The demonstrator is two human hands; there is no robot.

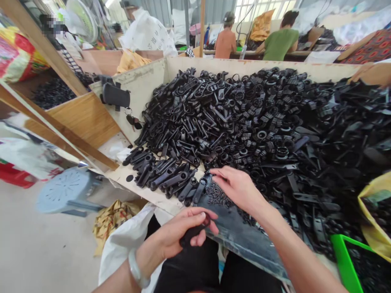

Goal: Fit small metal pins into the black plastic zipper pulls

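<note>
My left hand [183,232] is closed round a black plastic part [195,231] with a ring end, held over my lap. My right hand [236,187] reaches forward with fingers pinched together at the near edge of a big heap of black plastic parts [259,122]; what the fingertips hold is too small to name. Below that hand lies a dark tray [241,240] with small black pieces [218,197] on it. A row of long black strap-like parts [165,175] lies side by side on the bench at the left of my right hand.
The heap fills a wooden-walled bench [143,81]. A green bin [343,260] and a yellow bag [375,203] sit at right. A white sack [122,244] hangs by my knees. A grey stool [65,191] stands on the floor at left. Two people [279,38] work at a far table.
</note>
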